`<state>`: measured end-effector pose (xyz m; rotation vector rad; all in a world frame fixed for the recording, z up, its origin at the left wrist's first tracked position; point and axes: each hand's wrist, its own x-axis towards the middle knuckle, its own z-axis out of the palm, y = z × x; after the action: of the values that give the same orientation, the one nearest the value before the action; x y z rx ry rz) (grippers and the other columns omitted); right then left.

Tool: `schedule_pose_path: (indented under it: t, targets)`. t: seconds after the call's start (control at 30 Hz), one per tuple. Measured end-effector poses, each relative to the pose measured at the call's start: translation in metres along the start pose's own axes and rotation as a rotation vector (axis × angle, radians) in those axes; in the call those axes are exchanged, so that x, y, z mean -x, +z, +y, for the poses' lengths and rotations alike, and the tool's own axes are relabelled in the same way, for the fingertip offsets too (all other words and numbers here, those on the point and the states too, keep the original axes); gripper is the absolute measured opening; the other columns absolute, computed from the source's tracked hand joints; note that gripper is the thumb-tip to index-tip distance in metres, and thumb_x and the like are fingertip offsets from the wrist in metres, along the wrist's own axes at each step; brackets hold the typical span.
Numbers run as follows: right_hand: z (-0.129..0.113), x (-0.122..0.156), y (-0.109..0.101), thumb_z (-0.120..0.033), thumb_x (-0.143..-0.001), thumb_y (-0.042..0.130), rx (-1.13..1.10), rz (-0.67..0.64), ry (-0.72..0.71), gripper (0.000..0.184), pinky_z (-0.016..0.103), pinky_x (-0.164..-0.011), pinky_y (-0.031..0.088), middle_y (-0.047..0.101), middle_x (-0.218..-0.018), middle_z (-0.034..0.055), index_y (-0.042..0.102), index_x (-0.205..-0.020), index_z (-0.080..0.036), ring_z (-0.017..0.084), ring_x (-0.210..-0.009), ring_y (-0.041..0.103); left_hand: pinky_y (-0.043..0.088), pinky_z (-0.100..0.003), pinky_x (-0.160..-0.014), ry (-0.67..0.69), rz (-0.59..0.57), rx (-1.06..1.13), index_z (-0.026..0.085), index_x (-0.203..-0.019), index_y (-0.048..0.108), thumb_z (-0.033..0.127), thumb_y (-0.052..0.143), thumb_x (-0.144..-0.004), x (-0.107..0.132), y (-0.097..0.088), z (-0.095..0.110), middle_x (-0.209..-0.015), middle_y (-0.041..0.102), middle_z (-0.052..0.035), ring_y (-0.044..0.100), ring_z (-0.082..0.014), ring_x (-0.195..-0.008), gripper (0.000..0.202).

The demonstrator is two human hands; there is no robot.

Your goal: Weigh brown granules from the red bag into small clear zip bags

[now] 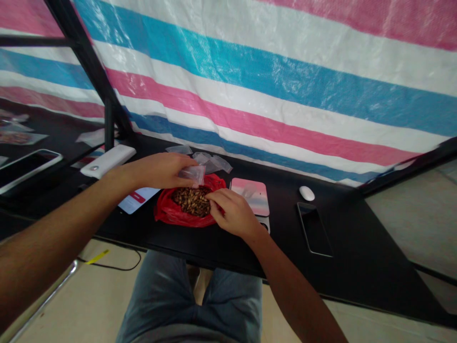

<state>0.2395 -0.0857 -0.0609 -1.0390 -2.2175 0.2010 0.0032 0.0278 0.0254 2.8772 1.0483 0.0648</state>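
Note:
A red plastic bag lies spread open on the black table, full of small brown seed-like pieces. My left hand is closed on a small clear zip bag, held over the far side of the red bag. At the right edge of the pile, my right hand has thumb and fingers pinched together at the pieces; what lies between the fingertips is too small to make out. Just beyond that hand sits a flat scale with a shiny top and a clear bag on it, partly covered by the hand.
More clear bags lie behind the red bag. To the left are a white device, a lit screen and a white-edged phone. A white mouse and dark phone lie right. Striped sheeting hangs behind.

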Motion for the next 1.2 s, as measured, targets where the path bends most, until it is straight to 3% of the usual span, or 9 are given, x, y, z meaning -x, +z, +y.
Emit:
schedule_pose_path:
  t: [0.1,0.23,0.37,0.47,0.53,0.6,0.77,0.97,1.2]
  targets:
    - [-0.002,-0.001,0.002,-0.016,-0.100,0.051,0.045,-0.039,-0.012,0.025,0.033,-0.084,0.055,0.076,-0.100,0.0099,0.073,-0.111,-0.020,0.021,-0.092,0.069,0.054,-0.034,-0.085,-0.024,0.063,0.156,0.014,-0.120,0.071,0.065,0.054,-0.095,-0.022,0.005,0.005,-0.111,0.078,-0.0140,0.073,-0.0278,-0.096,0.060]
    - [-0.005,-0.002,0.003,-0.016,-0.100,0.051,0.072,-0.079,-0.029,0.023,0.033,-0.082,0.053,0.075,-0.095,0.0087,0.073,-0.108,-0.020,0.021,-0.088,0.067,0.049,-0.039,-0.109,0.013,0.127,0.365,0.015,-0.147,0.057,0.066,0.035,-0.104,-0.057,0.026,0.011,-0.146,0.066,-0.0159,0.064,-0.0296,-0.130,0.070]
    - [-0.004,0.000,0.002,-0.014,-0.099,0.052,0.076,-0.093,-0.030,0.023,0.035,-0.083,0.053,0.075,-0.096,0.0089,0.073,-0.107,-0.019,0.022,-0.089,0.066,0.037,-0.047,-0.122,-0.127,0.194,0.260,0.007,-0.163,0.036,0.066,0.030,-0.105,-0.072,0.047,0.012,-0.165,0.043,-0.0244,0.041,-0.0350,-0.154,0.083]
    - [-0.001,0.001,0.002,-0.014,-0.098,0.053,0.051,-0.074,-0.009,0.023,0.036,-0.086,0.054,0.076,-0.100,0.0100,0.073,-0.109,-0.018,0.023,-0.092,0.067,0.043,-0.047,-0.118,-0.170,0.277,0.178,0.007,-0.151,0.052,0.054,0.033,-0.106,-0.058,0.048,0.011,-0.150,0.058,-0.0227,0.054,-0.0330,-0.142,0.067]
    - [0.001,0.001,0.002,-0.015,-0.099,0.054,0.028,-0.066,0.014,0.023,0.036,-0.088,0.055,0.076,-0.103,0.0106,0.073,-0.110,-0.017,0.023,-0.096,0.068,0.052,-0.044,-0.105,-0.189,0.227,0.138,0.013,-0.126,0.069,0.046,0.033,-0.107,-0.039,0.045,0.010,-0.126,0.072,-0.0169,0.068,-0.0294,-0.119,0.053]
    - [0.001,0.000,0.002,-0.016,-0.099,0.055,0.026,-0.080,0.046,0.021,0.035,-0.088,0.056,0.076,-0.105,0.0103,0.073,-0.110,-0.018,0.023,-0.097,0.069,0.056,-0.040,-0.092,-0.239,0.146,0.083,0.016,-0.102,0.073,0.046,0.034,-0.107,-0.018,0.045,0.008,-0.105,0.075,-0.0140,0.073,-0.0275,-0.100,0.050]
    - [0.001,-0.002,0.002,-0.024,-0.099,0.061,0.100,-0.165,0.162,0.022,0.039,-0.092,0.057,0.074,-0.109,0.0124,0.070,-0.118,-0.018,0.026,-0.102,0.070,0.056,-0.033,-0.086,-0.227,0.091,0.105,0.015,-0.114,0.073,0.048,0.040,-0.105,0.012,0.062,0.002,-0.111,0.077,-0.0137,0.074,-0.0244,-0.099,0.048]
    - [0.001,-0.005,0.001,-0.033,-0.096,0.068,0.093,-0.230,0.198,0.061,0.051,-0.110,0.052,0.065,-0.141,0.0217,0.049,-0.151,-0.013,0.034,-0.128,0.064,0.049,-0.029,-0.067,-0.323,-0.068,0.222,0.018,-0.093,0.075,0.050,0.044,-0.103,0.011,0.065,-0.001,-0.090,0.080,-0.0109,0.074,-0.0226,-0.077,0.046]
    - [0.002,-0.016,0.002,-0.026,-0.099,0.063,0.073,-0.310,0.203,0.051,0.049,-0.116,0.048,0.065,-0.142,0.0213,0.054,-0.147,-0.009,0.032,-0.132,0.062,0.051,-0.036,-0.078,-0.500,-0.013,0.146,0.017,-0.097,0.074,0.043,0.044,-0.103,0.019,0.063,0.001,-0.098,0.079,-0.0149,0.075,-0.0308,-0.093,0.041]
